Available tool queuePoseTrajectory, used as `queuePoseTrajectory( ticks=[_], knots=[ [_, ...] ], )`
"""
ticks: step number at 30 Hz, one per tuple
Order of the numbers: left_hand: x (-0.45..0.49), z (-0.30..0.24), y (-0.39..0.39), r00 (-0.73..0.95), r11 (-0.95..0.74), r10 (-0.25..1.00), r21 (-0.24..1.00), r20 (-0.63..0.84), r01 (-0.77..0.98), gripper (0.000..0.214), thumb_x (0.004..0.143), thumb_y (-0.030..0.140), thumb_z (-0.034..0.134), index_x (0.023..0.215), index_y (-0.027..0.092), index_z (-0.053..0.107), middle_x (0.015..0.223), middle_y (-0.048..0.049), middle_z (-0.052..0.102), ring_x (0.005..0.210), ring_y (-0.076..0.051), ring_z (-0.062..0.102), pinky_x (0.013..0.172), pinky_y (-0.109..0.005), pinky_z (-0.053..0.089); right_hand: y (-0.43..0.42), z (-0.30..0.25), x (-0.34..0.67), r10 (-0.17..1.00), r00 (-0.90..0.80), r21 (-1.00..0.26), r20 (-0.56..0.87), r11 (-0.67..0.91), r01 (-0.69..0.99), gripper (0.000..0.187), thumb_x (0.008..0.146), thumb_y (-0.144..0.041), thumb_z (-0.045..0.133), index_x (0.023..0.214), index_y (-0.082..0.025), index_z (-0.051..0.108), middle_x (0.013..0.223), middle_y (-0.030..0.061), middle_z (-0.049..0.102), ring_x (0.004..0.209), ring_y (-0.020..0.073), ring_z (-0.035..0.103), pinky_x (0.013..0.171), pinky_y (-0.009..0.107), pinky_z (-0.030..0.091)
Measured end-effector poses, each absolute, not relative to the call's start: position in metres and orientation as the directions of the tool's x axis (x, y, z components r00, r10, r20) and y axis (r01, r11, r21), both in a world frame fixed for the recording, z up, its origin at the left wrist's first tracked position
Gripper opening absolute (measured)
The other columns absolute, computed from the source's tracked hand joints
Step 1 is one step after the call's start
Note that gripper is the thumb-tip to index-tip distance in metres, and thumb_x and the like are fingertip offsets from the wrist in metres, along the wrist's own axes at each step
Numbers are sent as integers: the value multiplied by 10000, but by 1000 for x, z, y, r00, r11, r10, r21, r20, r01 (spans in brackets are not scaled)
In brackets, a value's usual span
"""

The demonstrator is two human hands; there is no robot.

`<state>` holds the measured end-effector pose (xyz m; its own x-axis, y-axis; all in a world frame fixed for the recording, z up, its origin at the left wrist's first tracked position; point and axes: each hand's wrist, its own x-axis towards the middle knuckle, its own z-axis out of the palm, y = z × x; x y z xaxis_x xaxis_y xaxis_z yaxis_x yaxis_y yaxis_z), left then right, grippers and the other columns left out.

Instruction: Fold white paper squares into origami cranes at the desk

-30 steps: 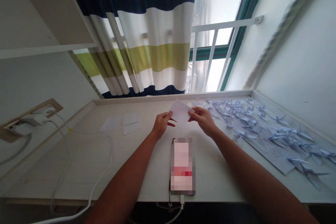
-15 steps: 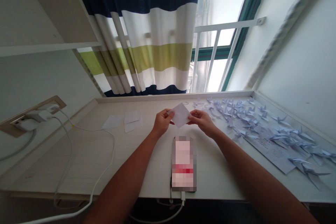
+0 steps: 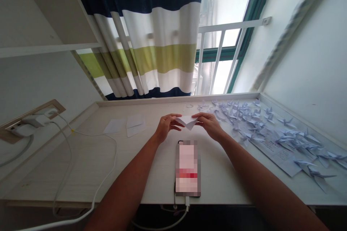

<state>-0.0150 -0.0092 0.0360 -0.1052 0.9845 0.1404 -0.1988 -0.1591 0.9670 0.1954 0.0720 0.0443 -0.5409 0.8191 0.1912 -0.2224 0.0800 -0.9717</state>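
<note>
Between my two hands is a small white paper sheet (image 3: 187, 121), bent so that its top part folds over and a point hangs downward. My left hand (image 3: 166, 126) pinches its left corner between thumb and fingers. At the right corner, my right hand (image 3: 208, 124) grips the paper in the same way. The paper is held above the desk (image 3: 151, 173), just beyond a phone (image 3: 188, 169) whose screen is blurred out.
Many folded paper cranes (image 3: 244, 115) cover the desk's right side, some on a printed sheet (image 3: 279, 155). Flat paper squares (image 3: 135, 121) lie at the left. White cables (image 3: 116, 151) run from a wall socket (image 3: 32, 119). A curtain (image 3: 159, 54) hangs behind.
The paper was flat and diamond-shaped, facing me; now its upper corner is bent over and it looks like a downward triangle. My fingers have shifted to its upper side corners.
</note>
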Motion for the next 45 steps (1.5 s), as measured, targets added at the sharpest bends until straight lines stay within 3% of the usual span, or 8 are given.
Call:
queuePoseTrajectory(
  ticks=[4, 7, 13, 17, 23, 30, 39, 45],
  knots=[
    [-12, 35, -8, -168, -174, 973, 980, 156, -96, 417, 837, 487, 725, 970, 92, 727, 839, -119, 762, 738, -233, 753, 598, -315, 609, 71, 46, 195, 813, -551, -970, 188, 67, -234, 176, 796, -337, 727, 784, -168, 774, 947, 80, 717, 887, 216, 672, 855, 427, 582],
    [-9, 32, -5, -180, -188, 968, 981, 177, -47, 490, 777, 464, 804, 1100, 109, 703, 792, -87, 764, 718, -219, 749, 606, -312, 613, 70, 46, 193, 847, -504, -970, 170, 55, -235, 237, 750, -373, 814, 756, -179, 677, 809, 38, 705, 786, 194, 670, 803, 416, 589],
    [-5, 30, -4, -212, -182, 962, 983, 170, -39, 505, 729, 501, 836, 1012, 94, 741, 829, -118, 782, 759, -244, 765, 629, -321, 614, 68, 44, 192, 867, -468, -971, 172, 70, -228, 529, 683, -401, 888, 1113, -228, 633, 710, -26, 686, 732, 199, 686, 759, 406, 583],
    [-4, 36, -7, -178, -156, 974, 986, 142, -63, 488, 717, 493, 851, 979, 92, 758, 809, -123, 782, 751, -265, 774, 651, -342, 613, 69, 46, 193, 878, -426, -969, 219, 144, -201, 460, 671, -419, 892, 1010, -195, 676, 724, 4, 706, 674, 171, 646, 685, 346, 538],
    [-10, 44, -13, -87, -43, 996, 997, 38, -66, 456, 683, 451, 891, 954, 105, 771, 900, -137, 783, 812, -293, 781, 642, -322, 605, 69, 49, 195, 872, -437, -971, 222, 154, -185, 535, 677, -443, 886, 1095, -192, 666, 681, 0, 696, 648, 176, 640, 641, 327, 509],
    [-13, 46, -15, -16, 68, 998, 997, -69, -36, 460, 735, 505, 850, 949, 106, 771, 914, -155, 785, 775, -275, 783, 661, -326, 618, 72, 46, 196, 862, -436, -966, 258, 242, -93, 460, 686, -473, 872, 1008, -186, 712, 544, -63, 550, 530, 130, 522, 548, 295, 434],
    [-17, 44, -14, 110, 21, 994, 999, -27, 48, 487, 798, 564, 775, 944, 102, 731, 910, -174, 791, 779, -259, 784, 671, -313, 612, 73, 52, 198, 831, -514, -974, 214, 143, -176, 485, 642, -396, 907, 1026, -192, 691, 679, -11, 683, 670, 169, 638, 639, 321, 489],
    [-16, 40, -14, 104, -34, 994, 987, 18, 154, 510, 862, 617, 673, 920, 111, 689, 834, -157, 781, 674, -225, 764, 563, -273, 560, 76, 50, 198, 864, -461, -979, 201, 166, -117, 437, 656, -451, 893, 952, -172, 733, 587, -39, 601, 572, 132, 555, 568, 293, 449]
  ],
)
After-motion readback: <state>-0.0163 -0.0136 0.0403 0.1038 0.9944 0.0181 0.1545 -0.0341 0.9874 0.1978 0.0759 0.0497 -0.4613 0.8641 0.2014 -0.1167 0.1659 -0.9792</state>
